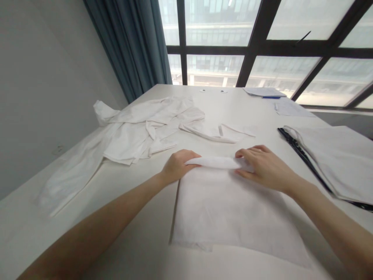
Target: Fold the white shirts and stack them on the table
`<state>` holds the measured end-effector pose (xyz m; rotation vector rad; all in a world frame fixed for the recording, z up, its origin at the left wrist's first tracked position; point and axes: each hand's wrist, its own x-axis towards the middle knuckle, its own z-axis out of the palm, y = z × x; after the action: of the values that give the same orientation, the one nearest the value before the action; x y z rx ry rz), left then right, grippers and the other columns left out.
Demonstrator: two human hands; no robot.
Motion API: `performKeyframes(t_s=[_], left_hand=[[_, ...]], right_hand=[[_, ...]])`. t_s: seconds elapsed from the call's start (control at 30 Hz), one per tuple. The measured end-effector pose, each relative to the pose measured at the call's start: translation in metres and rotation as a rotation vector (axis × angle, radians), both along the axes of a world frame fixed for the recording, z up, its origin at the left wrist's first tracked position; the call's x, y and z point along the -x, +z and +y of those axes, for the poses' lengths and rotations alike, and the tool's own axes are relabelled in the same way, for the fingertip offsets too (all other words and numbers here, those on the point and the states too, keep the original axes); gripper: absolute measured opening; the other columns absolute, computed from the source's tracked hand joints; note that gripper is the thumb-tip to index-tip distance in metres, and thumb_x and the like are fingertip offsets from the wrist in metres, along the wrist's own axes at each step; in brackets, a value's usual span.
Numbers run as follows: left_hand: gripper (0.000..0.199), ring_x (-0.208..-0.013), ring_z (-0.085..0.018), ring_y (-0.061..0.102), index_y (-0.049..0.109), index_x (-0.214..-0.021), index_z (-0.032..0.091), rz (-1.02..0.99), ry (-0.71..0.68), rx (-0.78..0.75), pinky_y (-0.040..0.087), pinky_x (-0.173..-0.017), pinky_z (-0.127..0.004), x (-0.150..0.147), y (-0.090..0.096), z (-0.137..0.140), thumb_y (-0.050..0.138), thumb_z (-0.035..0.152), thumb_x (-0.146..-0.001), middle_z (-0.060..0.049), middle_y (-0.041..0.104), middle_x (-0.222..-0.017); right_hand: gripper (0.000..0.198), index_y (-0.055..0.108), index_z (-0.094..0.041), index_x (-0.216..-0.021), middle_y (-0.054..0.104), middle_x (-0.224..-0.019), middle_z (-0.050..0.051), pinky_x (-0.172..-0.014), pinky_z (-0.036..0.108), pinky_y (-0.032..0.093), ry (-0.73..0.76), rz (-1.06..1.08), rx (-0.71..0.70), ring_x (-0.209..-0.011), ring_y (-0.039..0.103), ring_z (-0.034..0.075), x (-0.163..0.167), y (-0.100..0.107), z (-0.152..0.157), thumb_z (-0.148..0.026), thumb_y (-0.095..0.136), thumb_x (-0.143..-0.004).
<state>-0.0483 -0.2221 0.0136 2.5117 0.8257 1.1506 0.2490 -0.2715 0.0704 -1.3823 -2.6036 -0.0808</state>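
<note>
A white cloth [221,206] lies spread in front of me, its near edge slightly uneven. Along its far edge runs a narrow folded or rolled band, and both hands grip it. My left hand [180,165] is closed on the band's left end, thumb and fingers pinching it. At the right end, my right hand [262,165] is closed too, with its fingers curled over the fabric and the thumb beneath. What kind of cloth item it is cannot be made out.
Crumpled white cloths [151,120] cover the table's left side. A thin white cloth piece [215,134] lies beyond my hands. At right rests a white folded cloth [344,159] over something black [309,155]. Papers [264,92] and a blue pen [271,97] are at the far edge.
</note>
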Motion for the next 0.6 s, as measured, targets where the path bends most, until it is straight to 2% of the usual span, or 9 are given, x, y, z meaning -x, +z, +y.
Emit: performKeyframes(t_s=[0.07,0.13,0.23,0.33,0.47,0.6], left_hand=[[0.017,-0.080,-0.016,0.069,0.070,-0.092,0.017,0.020,-0.068,-0.151,0.052,-0.079,-0.028,-0.002,0.000,-0.003,0.060,0.030,-0.093,-0.004,0.075,-0.083],[0.016,-0.075,-0.015,0.069,0.069,-0.093,0.017,0.037,-0.134,-0.236,0.052,-0.080,-0.027,-0.004,0.001,-0.004,0.057,0.028,-0.095,-0.004,0.075,-0.082],[0.019,-0.074,-0.014,0.069,0.069,-0.094,0.018,0.058,-0.160,-0.246,0.052,-0.082,-0.027,-0.004,0.001,-0.004,0.054,0.031,-0.097,-0.003,0.076,-0.083],[0.030,-0.081,-0.017,0.070,0.070,-0.094,0.018,0.066,-0.121,-0.128,0.053,-0.083,-0.028,-0.003,0.000,-0.003,0.055,0.043,-0.095,-0.005,0.076,-0.084],[0.038,-0.087,-0.019,0.070,0.072,-0.094,0.019,0.009,-0.061,0.165,0.052,-0.083,-0.029,-0.002,0.002,-0.003,0.055,0.052,-0.092,-0.007,0.076,-0.091],[0.037,-0.083,-0.019,0.068,0.072,-0.093,0.017,-0.107,-0.016,0.459,0.051,-0.072,-0.026,-0.002,0.007,-0.002,0.063,0.052,-0.085,-0.005,0.075,-0.090]], right_hand=[[0.038,0.055,-0.019,-0.121,0.071,-0.107,0.010,-0.092,0.041,0.041,0.049,0.012,-0.002,-0.096,0.066,0.025,0.015,-0.006,-0.006,-0.045,0.054,-0.093],[0.042,0.054,-0.018,-0.125,0.071,-0.109,0.011,-0.087,0.038,0.043,0.061,0.028,-0.037,-0.094,0.067,0.024,0.025,-0.013,-0.008,-0.047,0.049,-0.096],[0.037,0.063,-0.017,-0.106,0.072,-0.092,0.009,-0.076,0.034,0.043,0.058,0.077,-0.137,-0.078,0.066,0.022,0.029,-0.024,-0.007,-0.048,0.045,-0.098],[0.040,0.064,-0.018,-0.084,0.068,-0.074,0.005,-0.068,0.031,0.041,0.076,0.137,-0.229,-0.065,0.061,0.018,0.028,-0.031,-0.006,-0.048,0.042,-0.099],[0.041,0.065,-0.019,-0.081,0.068,-0.070,0.004,-0.064,0.030,0.037,0.061,0.146,-0.307,-0.059,0.057,0.016,0.027,-0.034,-0.007,-0.045,0.041,-0.101],[0.040,0.066,-0.019,-0.079,0.067,-0.068,0.004,-0.061,0.029,0.034,0.048,0.131,-0.350,-0.056,0.054,0.015,0.026,-0.037,-0.009,-0.044,0.042,-0.101]])
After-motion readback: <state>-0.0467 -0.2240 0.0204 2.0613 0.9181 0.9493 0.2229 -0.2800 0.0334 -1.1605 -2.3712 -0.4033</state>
